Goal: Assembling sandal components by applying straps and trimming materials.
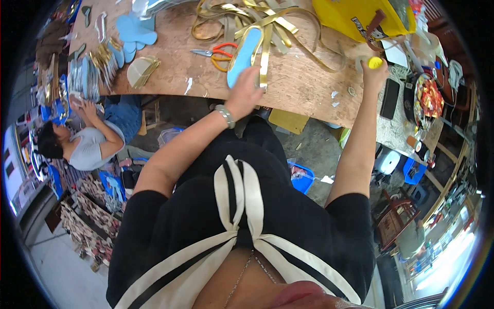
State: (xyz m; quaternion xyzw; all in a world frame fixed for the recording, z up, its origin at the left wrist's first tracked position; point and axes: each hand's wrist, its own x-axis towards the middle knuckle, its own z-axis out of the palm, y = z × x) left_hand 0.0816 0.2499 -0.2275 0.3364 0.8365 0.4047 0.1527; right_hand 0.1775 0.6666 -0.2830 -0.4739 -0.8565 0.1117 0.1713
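Observation:
My left hand (244,95) is closed on the near end of a light blue insole (246,54) with a gold edge, which lies on the wooden table. A gold strip (265,59) runs along the insole's right side, close to my fingers. Out to the right, my right hand (375,77) is wrapped round a small container with a yellow cap (374,63); its body is mostly hidden by my fingers. Scissors with orange handles (220,53) rest just left of the insole. Beyond it lies a tangle of gold strips (288,23).
At the table's left stand stacked blue insoles (85,77), with beige pieces (141,71) nearby. A yellow bag (355,20) sits at the far right. A black phone (390,98) lies on the side table. A co-worker (92,139) sits at the left, hands at the table's edge.

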